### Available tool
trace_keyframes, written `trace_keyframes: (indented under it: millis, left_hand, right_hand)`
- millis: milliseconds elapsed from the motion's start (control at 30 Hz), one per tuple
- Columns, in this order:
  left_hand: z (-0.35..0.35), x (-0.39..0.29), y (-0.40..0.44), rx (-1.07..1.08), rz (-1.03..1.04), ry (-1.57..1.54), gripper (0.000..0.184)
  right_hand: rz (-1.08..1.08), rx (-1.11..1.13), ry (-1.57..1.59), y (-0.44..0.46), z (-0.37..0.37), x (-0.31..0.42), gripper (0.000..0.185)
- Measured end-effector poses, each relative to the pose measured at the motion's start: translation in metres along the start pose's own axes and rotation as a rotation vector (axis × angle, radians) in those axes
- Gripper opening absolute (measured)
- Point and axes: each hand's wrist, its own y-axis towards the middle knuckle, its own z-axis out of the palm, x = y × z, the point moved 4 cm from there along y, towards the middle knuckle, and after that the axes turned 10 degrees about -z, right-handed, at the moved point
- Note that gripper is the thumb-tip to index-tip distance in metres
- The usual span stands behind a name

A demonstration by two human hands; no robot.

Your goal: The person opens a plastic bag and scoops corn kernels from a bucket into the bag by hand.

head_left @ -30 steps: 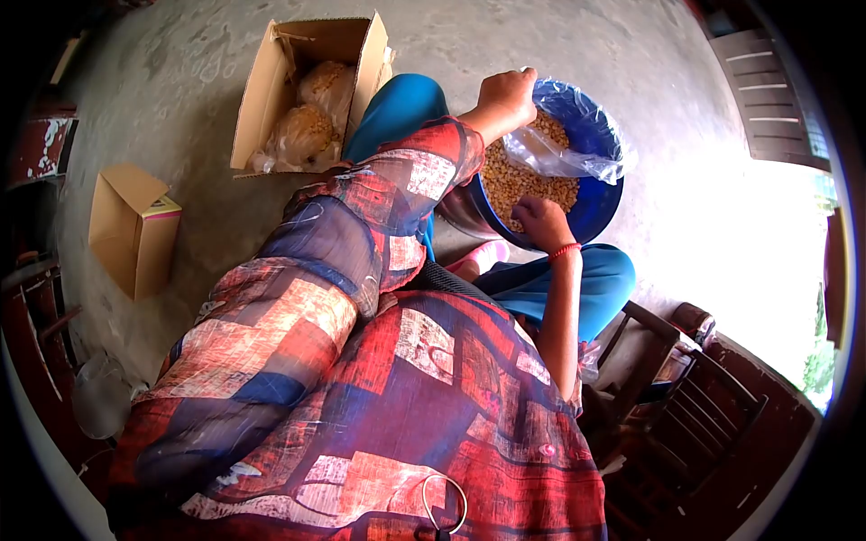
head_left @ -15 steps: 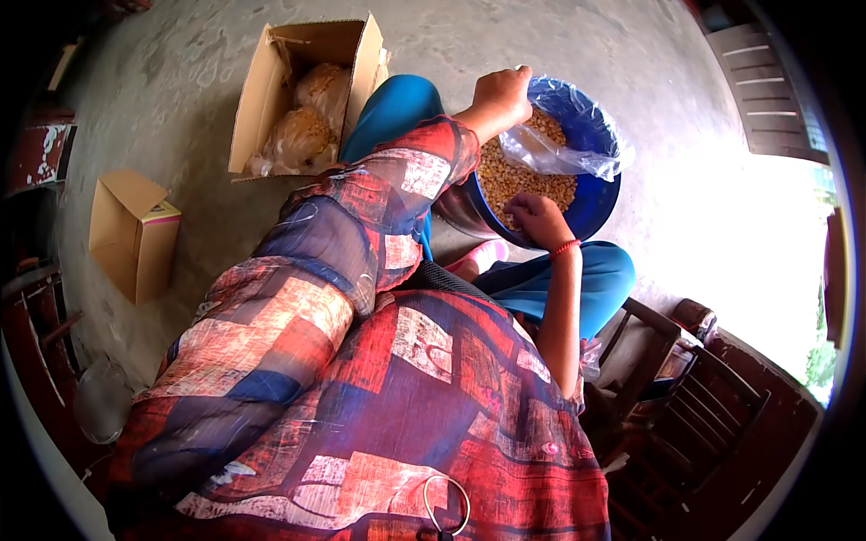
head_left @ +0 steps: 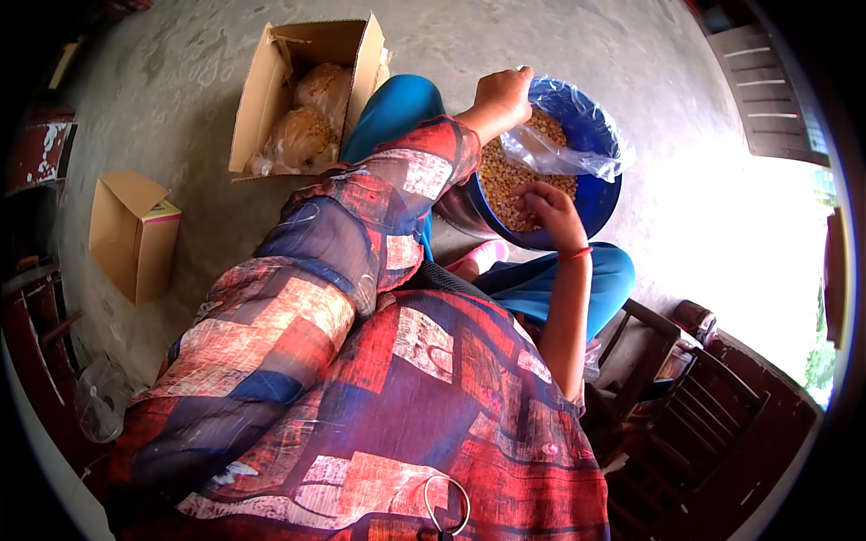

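Observation:
A blue-rimmed bucket (head_left: 595, 203) stands on the floor between my knees, holding many small yellow-brown pieces (head_left: 505, 180). A clear plastic bag (head_left: 564, 158) lies partly inside it and over its far rim. At the bucket's upper left rim, my left hand (head_left: 505, 97) is closed on the bag's edge. My right hand (head_left: 552, 212), with a red band at the wrist, is over the near part of the pieces. Its fingers are curled together, and whether anything is between them is too small to make out.
An open cardboard box (head_left: 248, 122) at the upper left holds bags of similar pieces (head_left: 302, 135). A smaller open box (head_left: 135, 236) stands further left. Wooden chairs (head_left: 708, 397) are at the lower right, and a transparent fan-like object (head_left: 101, 401) is at the lower left.
My right hand has lifted slightly and shifted right from the pieces it was touching. My left hand keeps its hold at the rim, and the boxes have not moved.

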Motion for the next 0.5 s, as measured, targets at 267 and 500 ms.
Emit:
trace_keyframes:
  millis: [267, 500]
  left_hand:
    - [-0.004, -0.001, -0.002, -0.047, 0.035, -0.038, 0.027]
    - [-0.003, -0.001, -0.002, -0.043, 0.04, -0.045, 0.03]
  right_hand:
    - [-0.315, -0.345, 0.675, 0.007, -0.018, 0.053, 0.023]
    - [-0.409, -0.586, -0.054, 0.024, -0.04, 0.107, 0.03]
